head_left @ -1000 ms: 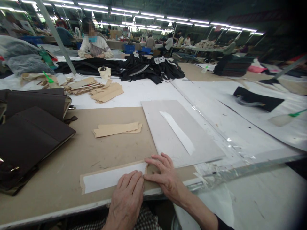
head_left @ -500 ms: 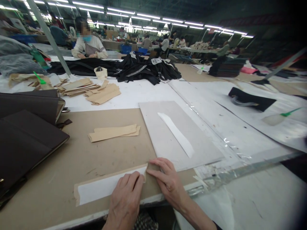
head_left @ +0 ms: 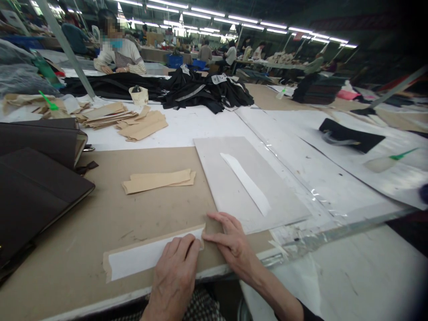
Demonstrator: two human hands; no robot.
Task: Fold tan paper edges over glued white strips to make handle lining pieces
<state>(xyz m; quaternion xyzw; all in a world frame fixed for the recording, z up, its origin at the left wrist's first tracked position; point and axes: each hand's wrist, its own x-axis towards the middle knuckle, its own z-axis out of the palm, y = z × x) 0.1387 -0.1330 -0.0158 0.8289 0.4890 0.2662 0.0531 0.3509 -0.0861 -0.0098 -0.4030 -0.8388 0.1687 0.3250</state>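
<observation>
Head view: white strip (head_left: 142,255) partly under the left hand (head_left: 176,269).

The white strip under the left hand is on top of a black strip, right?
Not quite: the strip beneath is tan, not black, as the head view shows. The white strip does lie on it, under the left hand.

The long white strip (head_left: 140,257) looked like smooth, matt paper; the flat dark-brown piece (head_left: 36,196) like dull leather; the tan worktop (head_left: 160,214) matt, scuffed; the clear crinkled film (head_left: 296,249) like glossy plastic.
</observation>
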